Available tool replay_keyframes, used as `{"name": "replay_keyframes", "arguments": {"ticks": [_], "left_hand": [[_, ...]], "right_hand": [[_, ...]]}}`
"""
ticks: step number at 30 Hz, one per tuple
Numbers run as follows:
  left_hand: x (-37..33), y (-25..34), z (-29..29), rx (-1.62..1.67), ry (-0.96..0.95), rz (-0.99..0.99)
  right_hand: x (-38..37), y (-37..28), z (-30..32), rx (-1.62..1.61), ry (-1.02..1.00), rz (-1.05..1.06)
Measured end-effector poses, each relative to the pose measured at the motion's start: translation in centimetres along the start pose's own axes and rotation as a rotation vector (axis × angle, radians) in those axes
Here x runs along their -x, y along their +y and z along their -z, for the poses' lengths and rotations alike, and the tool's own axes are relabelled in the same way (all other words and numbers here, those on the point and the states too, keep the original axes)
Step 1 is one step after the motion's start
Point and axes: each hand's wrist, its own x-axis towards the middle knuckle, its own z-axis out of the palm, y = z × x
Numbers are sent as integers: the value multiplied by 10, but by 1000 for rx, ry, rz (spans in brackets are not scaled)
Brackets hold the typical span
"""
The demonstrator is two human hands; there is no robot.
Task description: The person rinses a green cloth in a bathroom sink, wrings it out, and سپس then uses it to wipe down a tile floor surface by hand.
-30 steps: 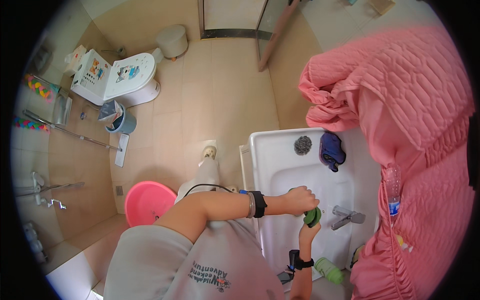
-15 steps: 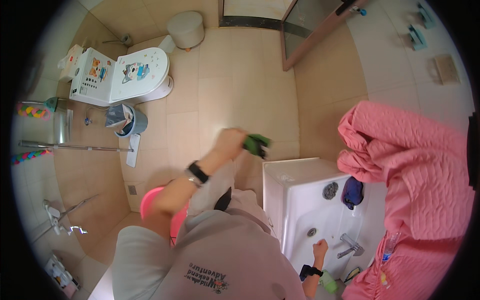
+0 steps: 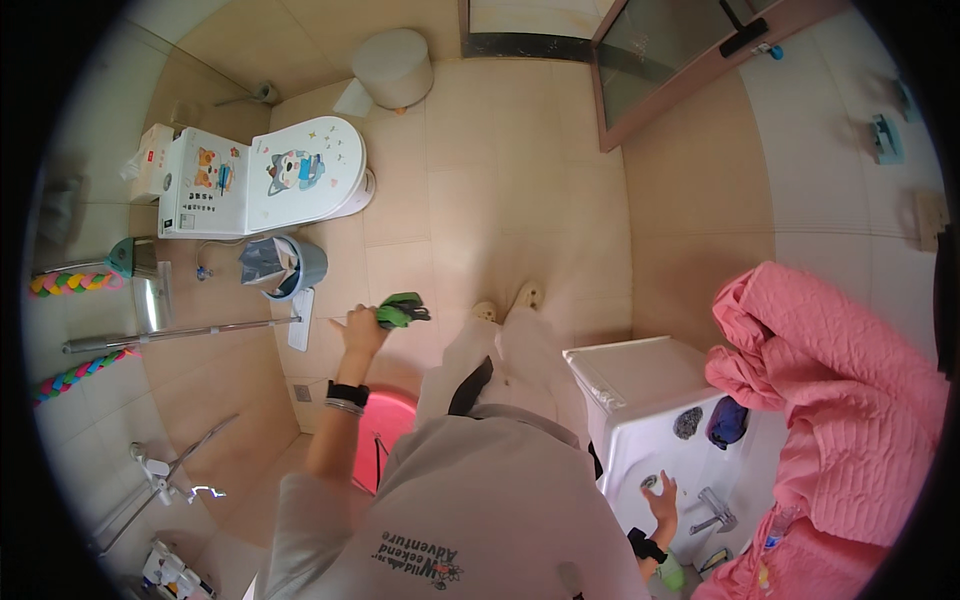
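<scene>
The person's left hand (image 3: 362,332) grips a crumpled green cloth with dark patches (image 3: 402,309) out over the beige tiled floor (image 3: 520,200), just past the round pink plastic basin (image 3: 395,425), while the right hand (image 3: 662,499) hangs over the white ceramic sink (image 3: 640,448), fingers spread and nothing visible in it. From where I stand, this looks like a 1-handed carrying step, well apart from the sink; the next move, I'd judge, calls for a firm hold on those loose folds.
</scene>
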Motion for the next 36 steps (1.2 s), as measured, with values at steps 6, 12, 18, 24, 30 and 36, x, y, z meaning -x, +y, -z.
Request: {"name": "replay_keyframes", "arguments": {"ticks": [6, 12, 18, 24, 30, 36], "left_hand": [[-52, 45, 31, 148, 9, -52], [-123, 86, 59, 195, 105, 23], [-220, 92, 54, 370, -99, 318], [-281, 152, 113, 609, -133, 597], [-382, 174, 186, 720, -157, 729], [-585, 202, 276, 696, -219, 698]], "right_hand": [[-63, -150, 68, -410, 127, 249], [-154, -265, 134, -274, 143, 351], [-277, -378, 210, -339, -19, 451], [-416, -444, 250, -372, -198, 348], [-484, -539, 309, 10, -60, 273], [-544, -703, 414, -294, 31, 342]]}}
